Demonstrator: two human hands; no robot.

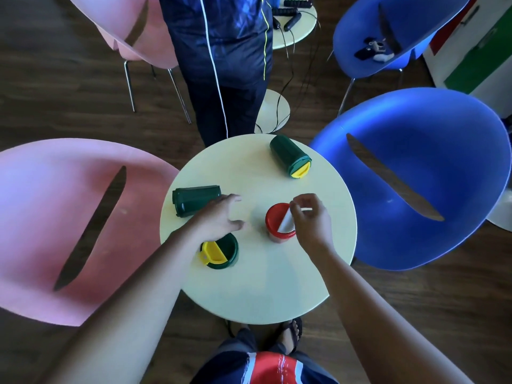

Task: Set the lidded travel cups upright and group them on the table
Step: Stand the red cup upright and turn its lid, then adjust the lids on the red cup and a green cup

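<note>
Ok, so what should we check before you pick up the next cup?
1. Red cup upright: ok.
2. Right hand free: cannot tell; its fingertips sit at the red cup's white lid flap.
3. Left hand free: ok, open and empty, above the table.
4. Near green cup upright: ok, yellow lid on top.
5. Left green cup upright: not ok, lying on its side.
6. Far green cup upright: not ok, on its side, away from the others.
</note>
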